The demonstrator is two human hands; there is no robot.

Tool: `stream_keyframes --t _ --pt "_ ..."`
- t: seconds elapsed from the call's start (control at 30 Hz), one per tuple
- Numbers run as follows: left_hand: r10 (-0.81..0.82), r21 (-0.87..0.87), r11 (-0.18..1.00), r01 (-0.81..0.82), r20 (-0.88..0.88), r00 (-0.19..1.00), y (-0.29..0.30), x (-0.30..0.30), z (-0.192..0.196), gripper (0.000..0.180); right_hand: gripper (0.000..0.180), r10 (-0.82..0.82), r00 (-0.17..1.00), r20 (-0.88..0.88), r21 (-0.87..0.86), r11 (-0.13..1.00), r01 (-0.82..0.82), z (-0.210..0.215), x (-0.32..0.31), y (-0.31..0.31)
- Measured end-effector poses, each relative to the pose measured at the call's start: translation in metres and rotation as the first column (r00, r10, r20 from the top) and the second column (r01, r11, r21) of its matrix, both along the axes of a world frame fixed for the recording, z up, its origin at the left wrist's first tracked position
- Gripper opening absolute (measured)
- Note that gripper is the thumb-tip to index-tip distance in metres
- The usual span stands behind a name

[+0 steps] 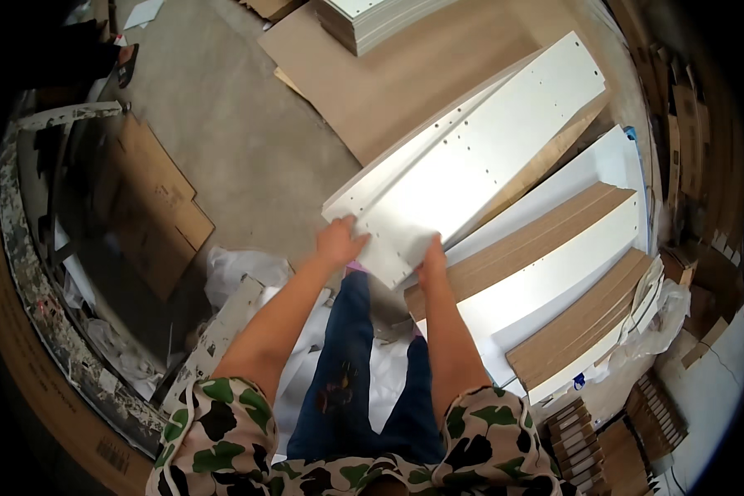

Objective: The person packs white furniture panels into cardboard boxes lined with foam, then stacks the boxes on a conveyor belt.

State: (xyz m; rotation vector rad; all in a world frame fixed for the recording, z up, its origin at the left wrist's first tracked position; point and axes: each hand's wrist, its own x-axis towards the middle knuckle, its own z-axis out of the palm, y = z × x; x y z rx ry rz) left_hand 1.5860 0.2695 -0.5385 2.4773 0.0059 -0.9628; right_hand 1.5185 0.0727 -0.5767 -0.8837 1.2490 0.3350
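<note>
A long white panel (479, 157) with small drilled holes lies slantwise in front of me, its near end between my two hands. My left hand (341, 241) grips the panel's left near corner, the thumb over the top face. On the opposite edge, my right hand (431, 261) is closed round the panel, most of its fingers hidden underneath. Beneath it and a little to the left, another white panel (405, 162) shows along its edge. Whether the upper panel rests fully on that one I cannot tell.
Stacks of white-faced panels with brown edges (537, 236) stand to my right. Another panel stack (360, 33) sits on a large cardboard sheet (331, 87) ahead. On the left are a worn, paint-flecked frame (33, 273), flat cardboard (153, 207) and clear plastic wrap (244, 277).
</note>
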Motion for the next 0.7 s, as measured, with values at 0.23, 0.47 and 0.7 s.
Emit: stream_keyframes --t 0.23,0.47,0.7 --pt "0.360 -0.411 0.821 -0.398 -0.168 0.918 -0.101 -0.019 0.059 0.054 0.072 -0.132 0.984 -0.118 -0.539 0.841 0.048 0.104 -0.038 -0.030" --pt "0.321 -0.459 0.831 -0.315 -0.066 0.945 -0.170 -0.120 0.109 0.045 0.069 -0.339 0.938 -0.067 -0.355 0.887 0.295 0.138 -0.164 -0.096" --pt "0.019 -0.362 0.932 -0.007 0.030 0.999 -0.235 -0.175 0.079 0.044 0.066 -0.517 0.833 -0.200 -0.480 0.792 0.377 0.114 -0.239 -0.135"
